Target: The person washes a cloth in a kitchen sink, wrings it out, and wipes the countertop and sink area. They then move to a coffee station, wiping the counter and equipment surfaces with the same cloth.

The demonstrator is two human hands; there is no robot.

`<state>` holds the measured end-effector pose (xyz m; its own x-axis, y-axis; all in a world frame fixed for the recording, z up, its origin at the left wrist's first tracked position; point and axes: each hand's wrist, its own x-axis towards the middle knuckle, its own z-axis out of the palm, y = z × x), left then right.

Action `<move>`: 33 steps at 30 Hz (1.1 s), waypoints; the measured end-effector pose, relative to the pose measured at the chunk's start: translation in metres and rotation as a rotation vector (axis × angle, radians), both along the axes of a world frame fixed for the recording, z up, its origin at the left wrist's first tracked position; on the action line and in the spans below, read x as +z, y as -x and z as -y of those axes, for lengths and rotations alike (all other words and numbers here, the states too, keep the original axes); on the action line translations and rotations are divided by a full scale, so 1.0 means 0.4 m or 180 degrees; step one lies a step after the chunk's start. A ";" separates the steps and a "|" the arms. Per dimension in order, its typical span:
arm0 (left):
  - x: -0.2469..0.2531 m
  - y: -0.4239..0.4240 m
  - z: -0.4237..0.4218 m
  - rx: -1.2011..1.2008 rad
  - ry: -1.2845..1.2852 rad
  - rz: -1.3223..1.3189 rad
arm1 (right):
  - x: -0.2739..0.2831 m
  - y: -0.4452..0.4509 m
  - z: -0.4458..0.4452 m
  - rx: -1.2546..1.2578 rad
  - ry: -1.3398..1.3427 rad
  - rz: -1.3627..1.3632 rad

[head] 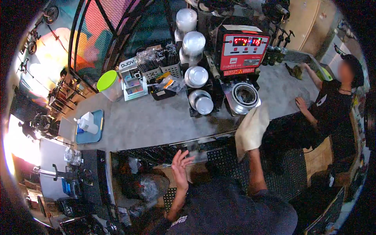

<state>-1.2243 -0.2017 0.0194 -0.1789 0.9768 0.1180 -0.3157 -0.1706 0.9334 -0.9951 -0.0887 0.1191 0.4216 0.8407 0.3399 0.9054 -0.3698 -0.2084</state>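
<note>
My left hand is raised over the floor in front of the counter, fingers apart and holding nothing. A loose cream glove or cloth covers my right hand, its lower edge flaring at the wrist; which of the two it is I cannot tell. My covered fingers point at the front rim of the metal cup ring on a cup sealing machine. Whether they touch that ring is unclear. Lit red digits show on the machine's panel. Beside it stand stacks of clear plastic cups.
A grey counter runs across. It bears a green-lidded tub, straw baskets, a blue tray with a white bottle, and pump dispensers. At right, a co-worker rests both hands on the counter. Black mats cover some floor.
</note>
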 end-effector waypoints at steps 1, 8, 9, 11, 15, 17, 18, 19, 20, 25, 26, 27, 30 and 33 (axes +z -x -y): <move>-0.002 -0.007 -0.014 -0.0102 -0.0013 0.0037 | -0.058 -0.021 0.012 0.0198 -0.0124 0.0568; -0.005 0.014 0.015 0.0481 0.0056 0.0016 | -0.119 0.135 0.010 0.1430 0.0747 -0.0555; -0.007 0.017 0.020 0.0558 0.0040 -0.0056 | -0.206 0.132 -0.007 0.1604 0.0493 -0.0419; -0.008 0.020 0.031 0.0755 0.0022 -0.0169 | -0.372 0.128 -0.039 0.1914 -0.0009 -0.0078; -0.005 0.022 0.072 0.1263 0.0124 -0.0199 | -0.246 0.291 -0.006 0.0545 0.0892 -0.0460; -0.017 0.013 0.100 0.1604 0.0169 -0.0167 | -0.334 0.310 0.003 0.0954 0.1039 -0.0647; -0.014 0.002 0.118 0.1788 0.0236 -0.0139 | -0.410 0.286 0.007 0.1961 0.0966 -0.0307; -0.013 -0.001 0.132 0.1928 0.0287 -0.0118 | -0.450 0.287 0.008 0.2922 0.0842 0.0014; -0.026 -0.003 0.156 0.2073 0.0341 -0.0087 | -0.366 0.335 0.036 0.3109 0.0707 -0.0260; -0.045 -0.029 0.251 0.2753 0.0378 0.0029 | -0.376 0.480 0.016 0.3547 0.1083 -0.0367; -0.050 -0.018 0.265 0.2826 0.0378 0.0078 | -0.388 0.503 0.002 0.3943 0.0066 0.0092; -0.055 -0.008 0.281 0.2902 0.0379 0.0125 | -0.387 0.532 -0.002 0.4275 -0.0982 0.0535; -0.031 0.015 0.349 0.3329 0.0349 0.0131 | -0.443 0.683 0.031 0.3367 -0.0115 -0.2407; -0.024 0.072 0.399 0.3435 0.0168 0.0162 | -0.483 0.774 -0.025 0.3320 -0.0217 -0.2527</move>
